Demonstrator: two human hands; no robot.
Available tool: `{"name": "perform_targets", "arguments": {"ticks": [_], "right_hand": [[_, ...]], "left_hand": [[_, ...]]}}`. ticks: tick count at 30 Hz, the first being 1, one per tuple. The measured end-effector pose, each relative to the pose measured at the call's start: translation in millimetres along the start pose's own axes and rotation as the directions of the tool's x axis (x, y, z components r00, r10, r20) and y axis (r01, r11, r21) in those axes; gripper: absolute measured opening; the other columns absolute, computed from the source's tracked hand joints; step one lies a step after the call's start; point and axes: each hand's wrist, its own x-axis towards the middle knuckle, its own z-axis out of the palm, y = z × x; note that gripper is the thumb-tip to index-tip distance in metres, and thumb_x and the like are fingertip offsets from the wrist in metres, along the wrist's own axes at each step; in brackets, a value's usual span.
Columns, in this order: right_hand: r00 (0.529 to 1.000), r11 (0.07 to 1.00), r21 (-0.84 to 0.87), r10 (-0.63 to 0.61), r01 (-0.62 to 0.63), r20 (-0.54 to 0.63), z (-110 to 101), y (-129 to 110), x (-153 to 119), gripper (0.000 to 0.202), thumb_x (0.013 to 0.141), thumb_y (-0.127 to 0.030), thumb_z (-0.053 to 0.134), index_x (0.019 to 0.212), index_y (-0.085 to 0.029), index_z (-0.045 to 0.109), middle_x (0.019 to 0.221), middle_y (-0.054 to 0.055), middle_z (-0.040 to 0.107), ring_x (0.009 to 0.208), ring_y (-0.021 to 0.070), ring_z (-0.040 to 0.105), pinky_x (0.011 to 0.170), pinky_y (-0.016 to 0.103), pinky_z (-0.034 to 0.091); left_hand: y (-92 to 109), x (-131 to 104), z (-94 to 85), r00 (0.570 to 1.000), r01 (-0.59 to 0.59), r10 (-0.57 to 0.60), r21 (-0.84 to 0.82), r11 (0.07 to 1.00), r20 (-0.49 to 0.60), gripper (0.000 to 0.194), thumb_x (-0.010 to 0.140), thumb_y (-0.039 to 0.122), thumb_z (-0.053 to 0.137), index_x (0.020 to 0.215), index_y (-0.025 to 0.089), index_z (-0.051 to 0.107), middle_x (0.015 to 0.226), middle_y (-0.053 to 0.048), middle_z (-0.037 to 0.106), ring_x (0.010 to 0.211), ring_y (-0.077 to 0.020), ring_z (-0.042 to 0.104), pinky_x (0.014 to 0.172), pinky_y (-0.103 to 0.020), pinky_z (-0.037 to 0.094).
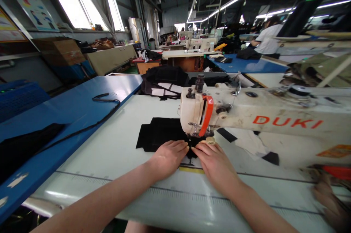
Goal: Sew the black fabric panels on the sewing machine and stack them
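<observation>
A black fabric piece (157,132) with a stepped edge lies on the pale sewing table (109,130), partly under the head of a white sewing machine (236,108) marked DUKI. My left hand (170,158) is closed on the fabric just left of the needle, fingers together and bent down onto it. Right of the needle, my right hand (212,160) grips the near part of the same cloth, its fingertips close to those of the left. A yellowish band or ring (210,140) shows at a right finger. The fabric under my fingers is hidden.
Dark and white scraps (248,143) lie beneath the machine arm. Behind the machine head is a pile of black garments (164,79). A blue table (90,94) adjoins on the left, with a black strip (90,127) across it. Farther back on the right, a person (268,37) sits working.
</observation>
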Motion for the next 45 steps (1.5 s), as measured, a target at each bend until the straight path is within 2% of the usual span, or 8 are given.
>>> {"name": "perform_targets", "arguments": {"ticks": [7,19,33,45], "right_hand": [[0.998,0.999,-0.021,0.051,-0.05,0.027,1,1,3,0.032,0.086,-0.011,0.048,0.115,-0.019,0.059,0.111,0.005,0.06,0.097,0.0196,0.053,0.094,0.038,0.035],[0.999,0.996,-0.072,0.051,-0.052,-0.017,2,-1,5,0.035,0.087,-0.012,0.046,0.119,-0.017,0.056,0.113,0.008,0.06,0.096,0.02,0.054,0.093,0.039,0.037],[0.997,0.995,-0.075,0.068,-0.065,0.041,3,-1,4,0.037,0.089,-0.012,0.038,0.123,-0.016,0.053,0.117,0.009,0.056,0.098,0.0216,0.051,0.096,0.041,0.032],[0.998,0.996,-0.061,0.065,-0.063,0.023,9,2,2,0.038,0.088,-0.012,0.042,0.124,-0.015,0.054,0.117,0.008,0.058,0.103,0.0235,0.05,0.098,0.043,0.032]], "left_hand": [[-8,5,4.0,1.0,-0.013,0.013,-0.008,1.0,0.008,0.033,0.091,0.013,0.04,0.122,0.013,0.052,0.125,-0.011,0.057,0.119,-0.0228,0.05,0.097,-0.039,0.045],[-14,10,7.5,1.0,0.012,-0.012,-0.011,1.0,0.002,0.031,0.09,0.013,0.042,0.12,0.013,0.053,0.122,-0.01,0.058,0.117,-0.0219,0.052,0.097,-0.038,0.044],[-14,12,8.5,0.999,0.034,-0.034,-0.017,0.999,0.018,0.031,0.092,0.015,0.041,0.12,0.014,0.053,0.124,-0.009,0.057,0.116,-0.0219,0.052,0.097,-0.038,0.044],[-15,15,6.3,1.0,0.028,-0.028,-0.026,0.999,0.004,0.03,0.091,0.015,0.043,0.118,0.014,0.054,0.121,-0.01,0.059,0.116,-0.021,0.053,0.096,-0.036,0.045]]}}
